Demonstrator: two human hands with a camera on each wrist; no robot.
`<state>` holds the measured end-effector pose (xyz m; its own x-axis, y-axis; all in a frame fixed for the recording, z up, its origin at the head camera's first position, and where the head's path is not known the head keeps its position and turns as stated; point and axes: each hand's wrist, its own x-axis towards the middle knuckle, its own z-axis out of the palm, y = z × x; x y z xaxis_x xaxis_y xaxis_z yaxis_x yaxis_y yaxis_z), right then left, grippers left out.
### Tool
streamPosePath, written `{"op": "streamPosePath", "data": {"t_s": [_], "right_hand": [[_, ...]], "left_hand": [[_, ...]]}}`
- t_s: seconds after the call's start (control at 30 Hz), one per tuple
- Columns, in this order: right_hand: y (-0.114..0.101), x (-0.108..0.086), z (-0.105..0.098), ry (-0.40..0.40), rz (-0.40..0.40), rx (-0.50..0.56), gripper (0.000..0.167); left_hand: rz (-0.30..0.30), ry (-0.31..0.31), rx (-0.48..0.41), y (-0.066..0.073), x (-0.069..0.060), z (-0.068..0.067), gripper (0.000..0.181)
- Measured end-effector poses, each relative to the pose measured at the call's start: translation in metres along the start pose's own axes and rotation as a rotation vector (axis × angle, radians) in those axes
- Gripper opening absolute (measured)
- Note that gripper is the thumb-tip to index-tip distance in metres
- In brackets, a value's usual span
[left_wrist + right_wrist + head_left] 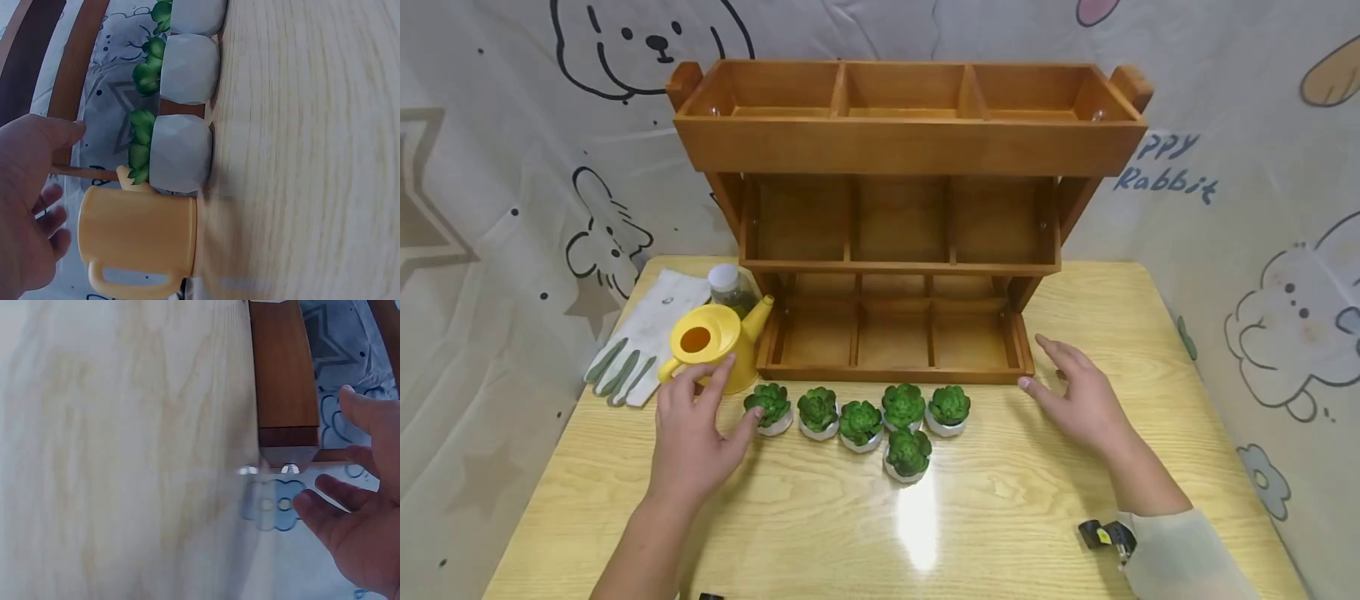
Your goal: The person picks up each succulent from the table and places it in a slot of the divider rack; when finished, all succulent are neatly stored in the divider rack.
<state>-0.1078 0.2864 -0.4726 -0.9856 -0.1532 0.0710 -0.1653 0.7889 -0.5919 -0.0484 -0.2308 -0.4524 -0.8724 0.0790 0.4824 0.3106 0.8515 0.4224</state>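
Several small green succulents in white faceted pots stand before the shelf; the leftmost plant (767, 406) is nearest my left hand (696, 442). That hand hovers above the table with fingers spread, beside the yellow watering can (730, 333). In the left wrist view, the hand (28, 206) holds nothing, with the can (140, 231) and a white pot (181, 153) to its right. My right hand (1086, 404) is open off the right end of the wooden shelf (895, 375). The right wrist view shows that hand (359, 494) beside the shelf's bottom corner (287, 375), gripping nothing.
The shelf has three tiers, each divided into compartments with no pots in them. Behind the can are a white-capped jar (726, 283) and grey-white gloves (651, 333). Printed cloth (1247, 208) hangs around the table (1000, 517).
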Motion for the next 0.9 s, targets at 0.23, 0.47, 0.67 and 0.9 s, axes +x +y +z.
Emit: {"op": "streamPosePath", "data": {"t_s": [0.23,0.47,0.67,0.9], "right_hand": [[0.01,0.012,0.005,-0.083,0.106,0.154,0.076],[0.01,0.02,0.009,-0.106,0.113,0.132,0.074],[0.01,0.022,0.009,-0.121,0.158,0.111,0.072],[0.014,0.024,0.011,-0.124,0.178,0.156,0.075]], "left_hand": [[-0.089,-0.036,-0.1,0.0,-0.004,0.003,0.075],[-0.162,-0.112,-0.157,-0.002,-0.011,0.011,0.065],[-0.19,-0.146,-0.208,-0.002,-0.013,0.018,0.074],[-0.26,-0.224,-0.208,-0.005,-0.013,0.022,0.082]]}}
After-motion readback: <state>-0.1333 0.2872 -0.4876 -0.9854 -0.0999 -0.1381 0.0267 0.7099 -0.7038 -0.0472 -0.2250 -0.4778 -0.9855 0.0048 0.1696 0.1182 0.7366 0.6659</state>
